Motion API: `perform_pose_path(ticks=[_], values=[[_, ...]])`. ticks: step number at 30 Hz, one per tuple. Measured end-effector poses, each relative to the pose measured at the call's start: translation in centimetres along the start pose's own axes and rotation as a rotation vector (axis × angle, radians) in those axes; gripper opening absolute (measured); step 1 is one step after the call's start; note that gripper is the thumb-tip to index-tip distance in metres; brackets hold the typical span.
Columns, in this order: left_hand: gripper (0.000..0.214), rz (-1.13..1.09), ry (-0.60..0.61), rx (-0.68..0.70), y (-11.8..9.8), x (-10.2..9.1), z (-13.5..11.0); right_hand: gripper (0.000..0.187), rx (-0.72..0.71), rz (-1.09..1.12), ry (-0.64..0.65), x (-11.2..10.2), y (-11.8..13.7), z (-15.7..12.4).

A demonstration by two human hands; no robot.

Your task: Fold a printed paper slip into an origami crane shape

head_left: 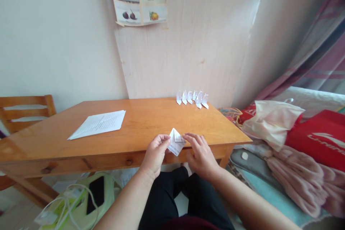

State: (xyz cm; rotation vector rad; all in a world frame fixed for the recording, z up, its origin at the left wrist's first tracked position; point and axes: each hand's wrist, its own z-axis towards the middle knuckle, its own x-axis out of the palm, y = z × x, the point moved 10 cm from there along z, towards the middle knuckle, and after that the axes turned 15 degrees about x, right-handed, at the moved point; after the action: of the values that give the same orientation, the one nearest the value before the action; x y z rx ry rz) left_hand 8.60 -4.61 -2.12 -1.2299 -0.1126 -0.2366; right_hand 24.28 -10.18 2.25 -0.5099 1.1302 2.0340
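Observation:
A small folded piece of printed paper (175, 146) is held up in front of the table's near edge. It has a pointed top and a triangular flap folded on its face. My left hand (156, 152) pinches its left side between thumb and fingers. At the right corner, the fingertips of my right hand (201, 152) touch the paper, with the fingers stretched and the thumb lower and apart. Several small folded paper pieces (190, 97) stand grouped at the table's back right. A stack of printed sheets (98, 124) lies on the left part of the table.
The wooden table (151, 115) has drawers along its front. A phone (95, 194) and white cables rest on a green stool (107, 190) at lower left. Red bags (318, 140) and a pink cloth (299, 172) are piled at right. A wooden chair (27, 106) stands at left.

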Motion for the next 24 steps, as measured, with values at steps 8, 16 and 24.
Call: perform_pose_path(ticks=[8, 16, 24], values=[[0.028, 0.083, 0.054, -0.022, -0.3, 0.9, 1.0, 0.029, -0.129, -0.319, -0.007, 1.8, 1.5, 0.2], [0.029, 0.885, 0.334, 0.506, -4.0, 0.9, 1.1, 0.028, -0.107, -0.407, 0.047, 2.9, 0.7, 0.9], [0.015, 1.226, 0.482, 0.668, -4.0, 2.4, 0.2, 0.019, -0.125, -0.475, 0.126, 3.8, 1.1, 1.2]])
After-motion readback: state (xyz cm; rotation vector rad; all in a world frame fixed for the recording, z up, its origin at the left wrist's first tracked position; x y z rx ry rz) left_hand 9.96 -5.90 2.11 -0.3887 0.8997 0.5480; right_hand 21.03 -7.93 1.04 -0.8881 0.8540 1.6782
